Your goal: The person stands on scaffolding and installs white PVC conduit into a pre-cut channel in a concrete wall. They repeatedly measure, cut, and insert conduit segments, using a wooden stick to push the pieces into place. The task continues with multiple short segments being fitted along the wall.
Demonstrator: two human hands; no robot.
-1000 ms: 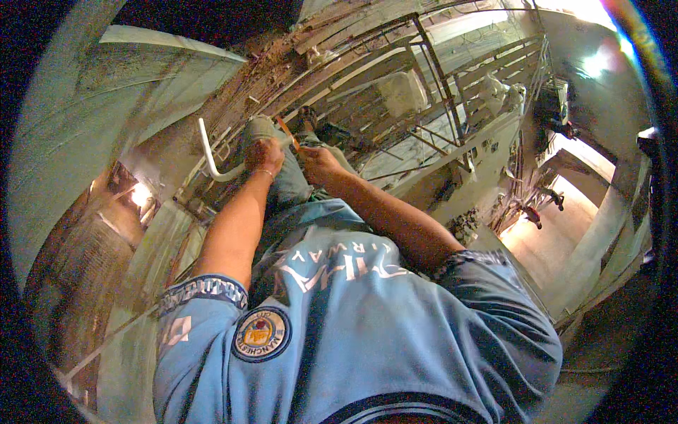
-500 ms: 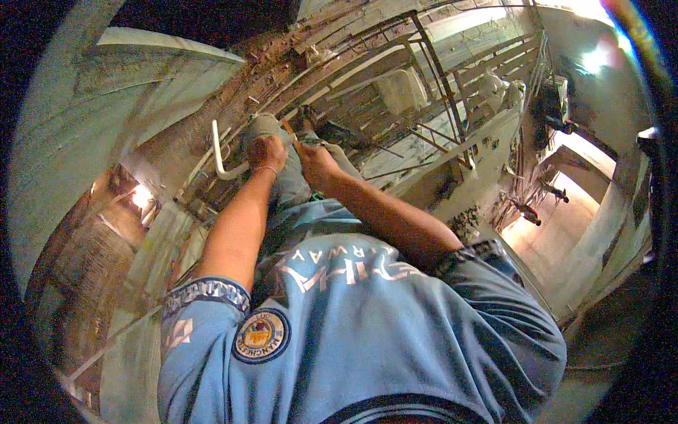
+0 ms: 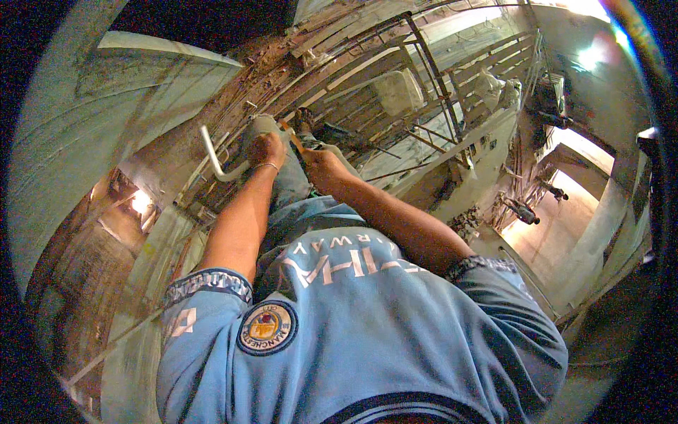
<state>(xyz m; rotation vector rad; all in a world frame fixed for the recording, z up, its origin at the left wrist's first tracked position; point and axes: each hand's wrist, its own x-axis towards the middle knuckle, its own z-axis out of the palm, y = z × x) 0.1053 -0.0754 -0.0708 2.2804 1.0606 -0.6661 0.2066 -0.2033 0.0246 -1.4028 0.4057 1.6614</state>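
My left hand [image 3: 267, 150] is closed, knuckles up, in front of my grey-trousered leg [image 3: 286, 184]. What its fingers wrap round is hidden. A white bent rod [image 3: 212, 152] curves in from the left and passes out of sight at my left wrist; I cannot tell whether the hand grips it. Just to the right, my right hand [image 3: 323, 169] is closed round a thin orange strip [image 3: 290, 136], whose far part slants up towards the left hand. The two hands are close but apart.
Wooden slats [image 3: 374, 92] and a dark metal frame [image 3: 431, 63] lie beyond my hands, with a pale sack-like thing [image 3: 399, 92] among them. Far below at right, people [image 3: 522, 210] stand near a lit floor [image 3: 558, 212]. A lamp [image 3: 141, 201] glows at left.
The white rod's free end has shifted slightly left. Both hands stay closed in nearly the same places. The view has tilted a little, and a person below appears in a changed pose.
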